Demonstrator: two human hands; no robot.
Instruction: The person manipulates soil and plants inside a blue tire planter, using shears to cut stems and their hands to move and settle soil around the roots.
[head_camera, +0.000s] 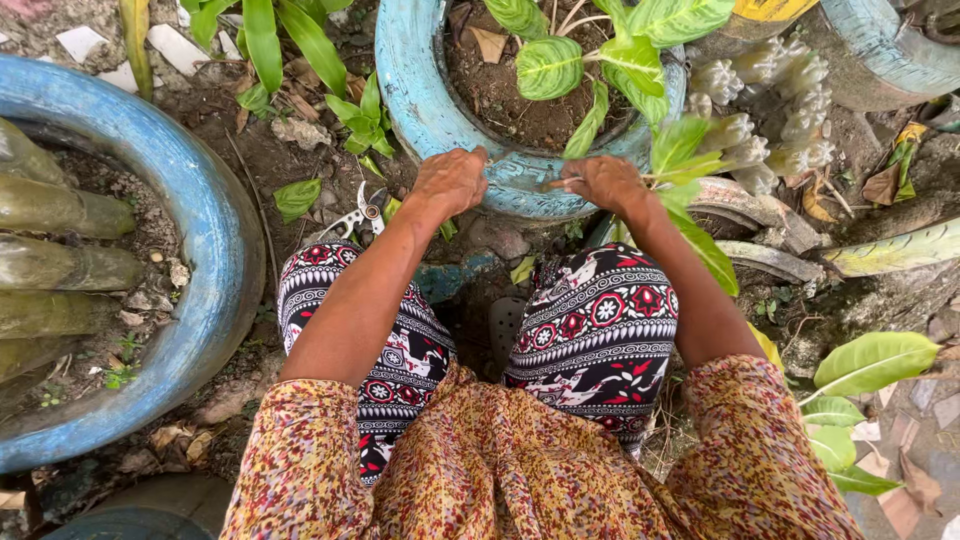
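I squat in front of a light-blue painted tyre planter (420, 95) filled with soil and a plant with striped green leaves (550, 65). My left hand (450, 180) rests knuckles up against the tyre's near rim, with its fingers curled under and hidden. My right hand (605, 183) is at the same rim, a little to the right, closed on a thin pale stem (556, 184) that pokes out to the left. Small pruning scissors (365, 212) lie on the soil just left of my left hand.
A bigger blue tyre planter (215, 240) holding thick green stalks stands at the left. A whitish knobbly cactus (765, 115) and another tyre (880, 60) are at the upper right. Leafy plants (870, 365) grow at my right, and dry leaves lie scattered about.
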